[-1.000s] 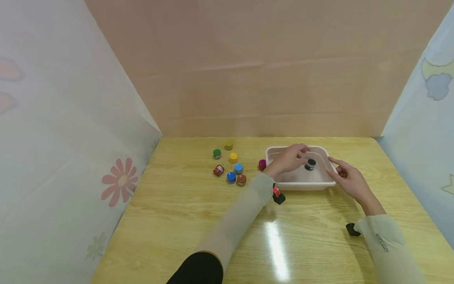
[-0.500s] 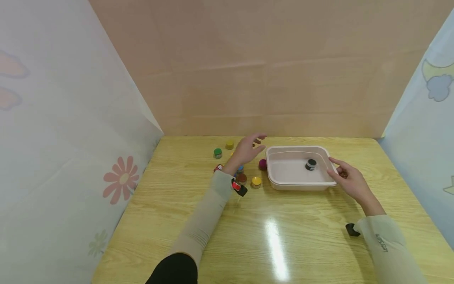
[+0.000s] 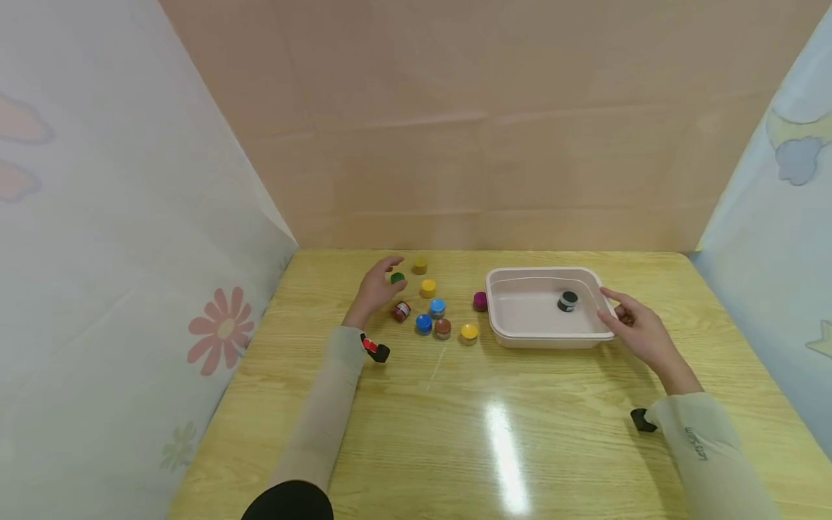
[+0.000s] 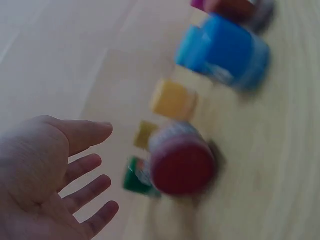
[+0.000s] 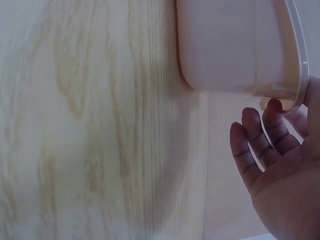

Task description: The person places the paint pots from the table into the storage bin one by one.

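Observation:
My left hand [image 3: 375,290] hovers at the small jar with a green lid [image 3: 398,277], thumb and fingers spread around it. Seen from the left wrist, a gap lies between the fingers and the green jar [image 4: 137,176], and the palm holds nothing. Closer to that camera is a dark red jar [image 4: 182,165], which lies tipped over on the table in the head view. With thumb and fingers, my right hand [image 3: 640,334] pinches the right rim of a pale pink plastic tub [image 3: 552,342]. Inside the tub is a jar with a black lid [image 3: 568,301].
Between the left hand and the tub stand several more small jars: yellow [image 3: 427,288], light blue [image 3: 437,308], blue [image 3: 424,323], brown [image 3: 443,328] and orange-yellow [image 3: 469,334]. A purple one [image 3: 480,301] is close by the tub's left side. Papered walls enclose the wooden table [image 3: 416,419].
My left hand has travelled left from over the tub, across the jars, to the green one. Its arm has uncovered the orange-yellow jar. The right hand keeps its place on the rim.

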### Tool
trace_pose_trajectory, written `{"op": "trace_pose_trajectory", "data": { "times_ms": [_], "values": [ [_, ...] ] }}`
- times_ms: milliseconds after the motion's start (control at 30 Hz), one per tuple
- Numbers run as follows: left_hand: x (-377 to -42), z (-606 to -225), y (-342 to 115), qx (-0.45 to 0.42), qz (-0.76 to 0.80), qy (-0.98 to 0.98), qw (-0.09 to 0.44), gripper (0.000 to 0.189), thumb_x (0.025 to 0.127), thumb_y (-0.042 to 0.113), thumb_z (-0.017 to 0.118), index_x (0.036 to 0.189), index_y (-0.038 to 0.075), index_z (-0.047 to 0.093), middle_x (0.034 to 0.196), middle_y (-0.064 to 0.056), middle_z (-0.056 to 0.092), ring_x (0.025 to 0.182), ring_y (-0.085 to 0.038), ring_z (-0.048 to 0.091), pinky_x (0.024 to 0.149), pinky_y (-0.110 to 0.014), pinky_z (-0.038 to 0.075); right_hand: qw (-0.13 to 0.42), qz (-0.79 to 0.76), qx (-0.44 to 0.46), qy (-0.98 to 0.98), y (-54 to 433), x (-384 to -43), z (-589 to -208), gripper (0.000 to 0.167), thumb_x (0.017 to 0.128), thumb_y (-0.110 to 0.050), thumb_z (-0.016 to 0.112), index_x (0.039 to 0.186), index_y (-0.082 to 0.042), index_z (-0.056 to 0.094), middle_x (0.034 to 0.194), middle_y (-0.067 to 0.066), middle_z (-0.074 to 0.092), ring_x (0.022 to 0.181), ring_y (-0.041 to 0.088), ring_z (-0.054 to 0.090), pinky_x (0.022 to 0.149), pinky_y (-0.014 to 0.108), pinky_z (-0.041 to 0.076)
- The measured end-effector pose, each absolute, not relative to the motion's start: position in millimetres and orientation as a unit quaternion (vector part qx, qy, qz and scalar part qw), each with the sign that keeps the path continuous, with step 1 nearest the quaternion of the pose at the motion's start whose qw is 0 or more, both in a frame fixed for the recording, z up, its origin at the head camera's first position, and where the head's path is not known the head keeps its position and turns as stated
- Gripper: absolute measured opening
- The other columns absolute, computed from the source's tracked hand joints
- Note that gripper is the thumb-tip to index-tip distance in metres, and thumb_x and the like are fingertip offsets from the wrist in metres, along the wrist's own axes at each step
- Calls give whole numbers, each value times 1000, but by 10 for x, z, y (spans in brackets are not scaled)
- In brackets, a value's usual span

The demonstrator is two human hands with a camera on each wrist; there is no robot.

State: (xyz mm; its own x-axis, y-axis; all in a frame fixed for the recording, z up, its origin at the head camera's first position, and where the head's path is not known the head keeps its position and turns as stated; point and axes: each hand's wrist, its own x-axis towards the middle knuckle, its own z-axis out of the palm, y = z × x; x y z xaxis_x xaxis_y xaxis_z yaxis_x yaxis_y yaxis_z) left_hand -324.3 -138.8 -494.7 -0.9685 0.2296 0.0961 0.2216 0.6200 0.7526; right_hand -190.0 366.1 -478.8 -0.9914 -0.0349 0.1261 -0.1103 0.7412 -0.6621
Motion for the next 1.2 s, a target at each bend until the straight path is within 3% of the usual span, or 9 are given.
{"op": "trace_pose_trajectory", "data": {
  "times_ms": [200,467,933,1200],
  "values": [
    [-3299,-5118,-1527,115,426,897,35,62,99,14,71,155,8,45,155,-17,48,141,-38,48,117,-54,41,47,354,30,-934,3626,-1882,-4786,58,108,-34,56,155,-3,44,92,11,48,75,12,41,58,26,35],
    [-3382,-5228,-1535,97,421,900,64,59,98,10,72,152,11,48,149,-13,54,133,-34,56,113,-50,47,53,356,32,-933,3624,-1875,-4788,57,108,-32,57,155,-3,45,91,11,48,74,11,41,60,26,34],
    [-3417,-5204,-1410,77,366,925,58,39,102,17,67,138,11,57,138,-12,61,128,-31,58,113,-48,47,52,358,30,-932,3643,-1875,-4812,57,108,-33,56,156,-4,44,89,10,46,73,12,40,60,27,33],
    [-3375,-5161,-1410,97,362,927,32,30,100,17,68,128,8,60,127,-13,64,118,-31,62,106,-48,51,59,365,30,-929,3644,-1881,-4832,56,108,-33,56,155,-3,46,88,9,45,73,12,40,61,26,33]
  ]
}}
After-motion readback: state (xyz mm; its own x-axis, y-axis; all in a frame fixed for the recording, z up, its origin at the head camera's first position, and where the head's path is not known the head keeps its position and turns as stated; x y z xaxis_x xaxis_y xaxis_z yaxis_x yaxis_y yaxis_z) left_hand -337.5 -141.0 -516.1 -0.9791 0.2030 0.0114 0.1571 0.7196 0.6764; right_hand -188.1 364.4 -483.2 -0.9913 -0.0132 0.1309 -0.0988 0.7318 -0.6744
